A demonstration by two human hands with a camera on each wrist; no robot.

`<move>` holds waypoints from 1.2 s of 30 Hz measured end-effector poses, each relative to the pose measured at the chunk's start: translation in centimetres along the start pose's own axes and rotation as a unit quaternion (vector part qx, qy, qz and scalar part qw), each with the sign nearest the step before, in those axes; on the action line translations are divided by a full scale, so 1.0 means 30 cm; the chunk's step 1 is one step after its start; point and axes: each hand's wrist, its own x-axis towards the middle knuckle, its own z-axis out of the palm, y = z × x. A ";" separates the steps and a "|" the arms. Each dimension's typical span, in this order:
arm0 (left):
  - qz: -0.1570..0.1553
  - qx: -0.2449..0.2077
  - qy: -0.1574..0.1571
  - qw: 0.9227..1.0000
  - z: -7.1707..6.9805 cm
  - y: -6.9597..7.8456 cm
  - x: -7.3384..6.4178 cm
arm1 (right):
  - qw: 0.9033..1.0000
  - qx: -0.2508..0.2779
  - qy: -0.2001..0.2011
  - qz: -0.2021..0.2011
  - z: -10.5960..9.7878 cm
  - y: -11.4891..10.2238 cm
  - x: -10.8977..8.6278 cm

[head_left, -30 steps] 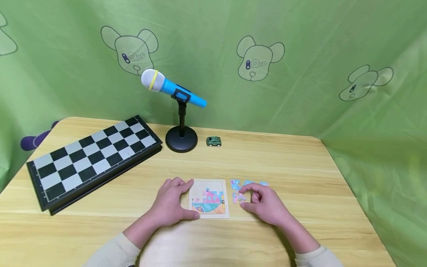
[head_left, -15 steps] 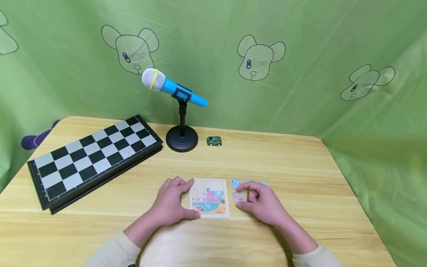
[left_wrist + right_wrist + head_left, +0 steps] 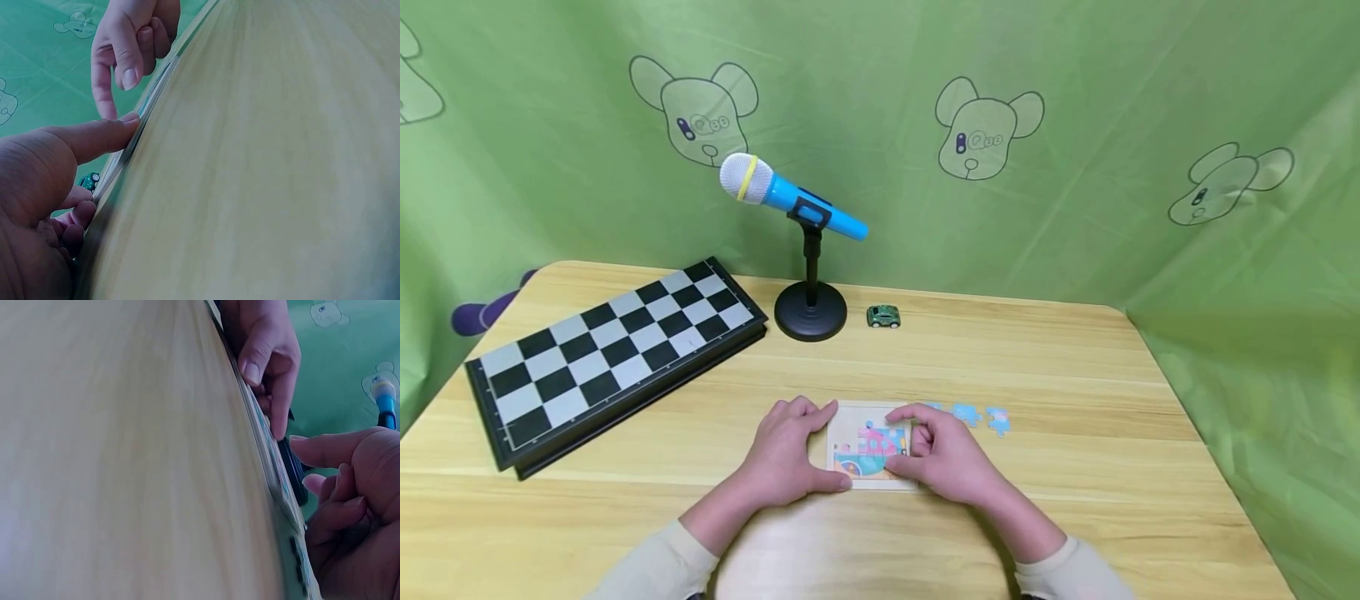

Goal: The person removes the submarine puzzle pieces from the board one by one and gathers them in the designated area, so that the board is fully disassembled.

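Note:
My left hand (image 3: 782,458) holds the left side of a puzzle tray (image 3: 910,486), thumb at its near corner and index finger at its far corner. Inside the tray lie fitted pink, teal and orange pieces; its upper part is bare. Over the tray's right side is my right hand (image 3: 943,454), thumb and index finger spread apart, the other fingers curled. The right wrist view shows nothing between its thumb (image 3: 319,449) and index finger. To the right lie loose blue puzzle pieces (image 3: 997,420), partly covered by the right hand.
A folded chessboard (image 3: 625,337) lies at the left. Behind the tray stand a blue toy microphone (image 3: 793,198) on a black stand (image 3: 811,312) and a small green toy car (image 3: 883,316). Green fabric (image 3: 880,100) hangs around the wooden table (image 3: 1037,358).
My right hand has moved left from the loose pieces to above the tray, and its thumb and index finger are farther apart. The left hand stays on the tray.

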 end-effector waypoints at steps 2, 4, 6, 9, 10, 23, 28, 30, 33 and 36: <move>0.000 -0.001 -0.002 1.000 0.000 -0.001 0.001 | 1.000 0.001 -0.007 0.001 0.012 -0.014 0.008; 0.000 -0.002 -0.002 1.000 0.000 0.000 0.001 | 1.000 -0.002 -0.012 0.001 0.023 -0.028 0.016; -0.001 -0.002 0.000 1.000 0.000 0.000 0.000 | 1.000 -0.005 -0.017 0.008 0.034 -0.040 0.023; -0.004 -0.002 0.001 1.000 0.000 0.000 -0.001 | 0.999 -0.011 -0.022 0.025 0.048 -0.057 0.030; -0.005 -0.003 0.002 1.000 0.000 0.000 -0.002 | 0.999 -0.014 -0.022 0.030 0.052 -0.060 0.031; -0.002 -0.007 0.006 1.000 -0.005 0.002 -0.004 | 0.998 -0.028 -0.015 0.052 0.067 -0.080 0.038; -0.001 -0.004 0.003 1.000 -0.004 0.001 -0.003 | 0.998 -0.029 -0.021 0.059 0.067 -0.079 0.038; -0.001 -0.005 0.003 1.000 -0.002 0.000 -0.002 | 0.997 -0.030 -0.023 0.061 0.067 -0.078 0.037; 0.003 -0.008 0.006 1.000 -0.001 0.000 -0.003 | 0.997 -0.028 -0.024 0.064 0.065 -0.082 0.036; 0.004 -0.008 0.007 1.000 -0.001 0.001 -0.003 | 0.997 -0.025 -0.023 0.065 0.063 -0.087 0.035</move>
